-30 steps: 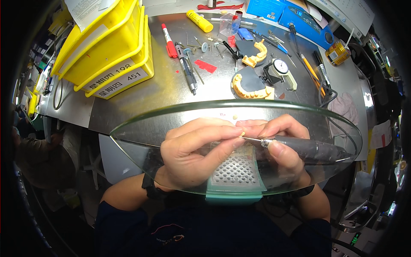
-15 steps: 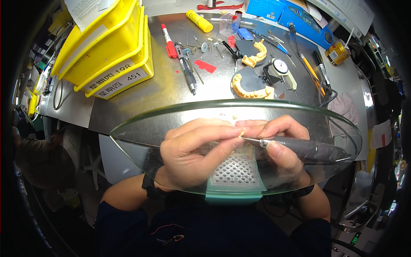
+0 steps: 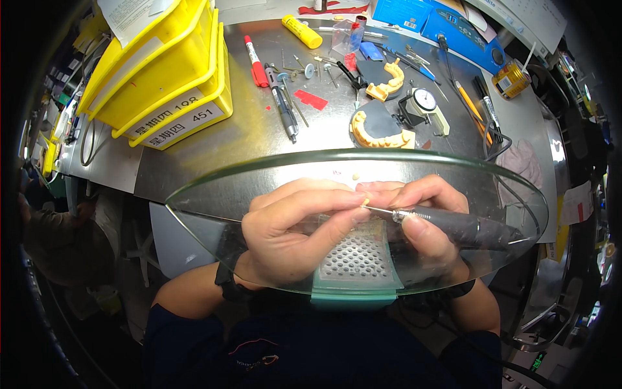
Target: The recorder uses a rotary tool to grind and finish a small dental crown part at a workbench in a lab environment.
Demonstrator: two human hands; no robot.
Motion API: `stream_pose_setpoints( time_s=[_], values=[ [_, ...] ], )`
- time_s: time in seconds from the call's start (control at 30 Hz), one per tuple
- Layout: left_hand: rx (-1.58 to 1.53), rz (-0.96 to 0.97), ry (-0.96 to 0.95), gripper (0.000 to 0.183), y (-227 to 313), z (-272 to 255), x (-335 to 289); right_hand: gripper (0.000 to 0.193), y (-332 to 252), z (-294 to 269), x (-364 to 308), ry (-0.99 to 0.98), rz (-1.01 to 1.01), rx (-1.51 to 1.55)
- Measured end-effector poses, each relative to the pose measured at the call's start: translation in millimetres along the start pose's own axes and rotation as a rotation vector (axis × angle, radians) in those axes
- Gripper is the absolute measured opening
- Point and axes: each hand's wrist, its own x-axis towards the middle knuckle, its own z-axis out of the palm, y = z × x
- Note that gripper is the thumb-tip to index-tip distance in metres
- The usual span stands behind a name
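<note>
Through a clear curved shield point(image 3: 356, 154) I see both hands close together. My left hand point(image 3: 285, 223) pinches a tiny cream-coloured piece, like a dental crown point(image 3: 365, 202), between thumb and fingers. My right hand point(image 3: 433, 240) is closed around a dark grinding handpiece point(image 3: 470, 228), whose thin metal bur meets or nearly meets the piece. The fingertips of both hands touch or almost touch. Beneath them lies a perforated metal grille point(image 3: 358, 260) with a green rim. Another small cream piece point(image 3: 356, 176) lies just beyond my fingers.
Yellow stacked bins point(image 3: 168, 97) stand at the left. Behind the shield are tooth models point(image 3: 382, 137), a dial gauge point(image 3: 424, 100), a red marker point(image 3: 256, 65), a grey pen point(image 3: 283, 107) and several burs. A blue box point(image 3: 463, 39) and a yellow tin point(image 3: 510, 81) stand at the far right.
</note>
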Motion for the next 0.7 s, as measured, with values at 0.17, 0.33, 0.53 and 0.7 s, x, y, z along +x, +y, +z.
stream_pose_setpoints(
  time_s=[0.17,0.33,0.53,0.7],
  values=[
    [-0.029,-0.044,-0.008,0.02,0.7,0.0,-1.4,0.018,-2.1,-0.8,0.5,-0.012,0.012,-0.033],
    [-0.027,-0.03,-0.02,0.02,0.7,-0.5,-0.8,0.018,-2.7,-1.1,0.1,-0.006,0.027,-0.028],
    [-0.021,0.006,-0.009,0.021,0.9,0.2,0.9,0.019,0.2,-1.8,0.2,-0.007,-0.002,-0.02],
    [0.0,0.006,-0.004,0.021,-0.2,-0.3,-0.6,0.02,-1.2,-0.3,-0.2,-0.018,0.009,-0.014]
  ],
)
